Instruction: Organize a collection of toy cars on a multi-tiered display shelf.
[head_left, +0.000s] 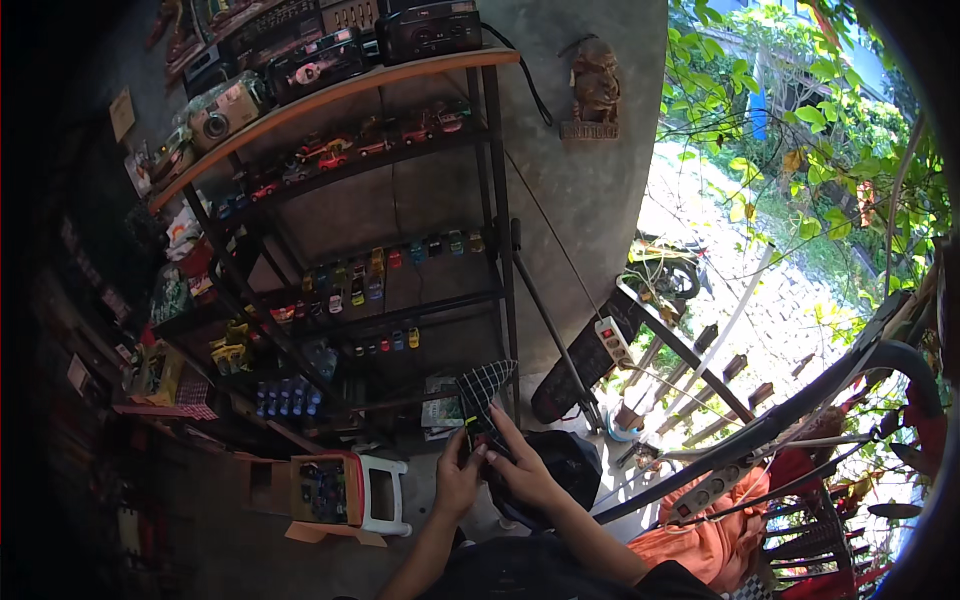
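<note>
Both hands meet low in the middle of the head view. My left hand and my right hand are closed around a small dark toy car with yellow-green and red parts, thumbs towards each other. A black cloth with a white grid pattern rises from between the fingers, around the far side of the toy. How much of the toy lies in the cloth is hidden by the fingers. Left of the hands, an open cardboard box full of small dark items rests on a white plastic stool.
A metal rack with a wooden top holds cameras above and rows of toy cars below. A black bag lies beyond my right hand. Power strips, a black metal rail and orange cloth are at the right.
</note>
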